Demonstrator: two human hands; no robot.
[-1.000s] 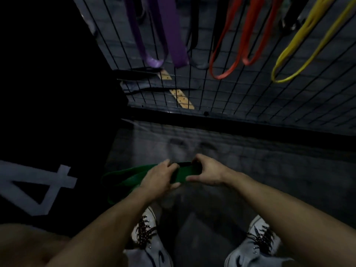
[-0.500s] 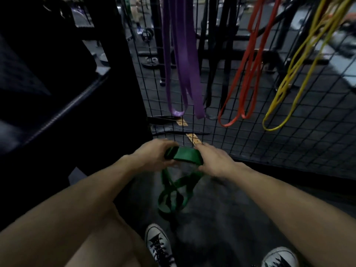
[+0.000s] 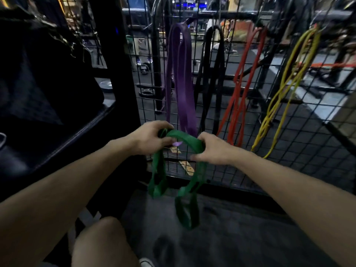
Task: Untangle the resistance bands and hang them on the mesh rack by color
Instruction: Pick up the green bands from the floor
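Purple, black, red, yellow bands hung along rack. Green band, looped, unhung, gripped by left hand and right hand, fingers curled round it.

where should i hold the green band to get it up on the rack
Grip the green band on its flat top arc, from above, where the left hand and right hand already hold it. That section is wide and open, while the lower loops hang twisted. A spread top should probably go on the mesh rack more easily.
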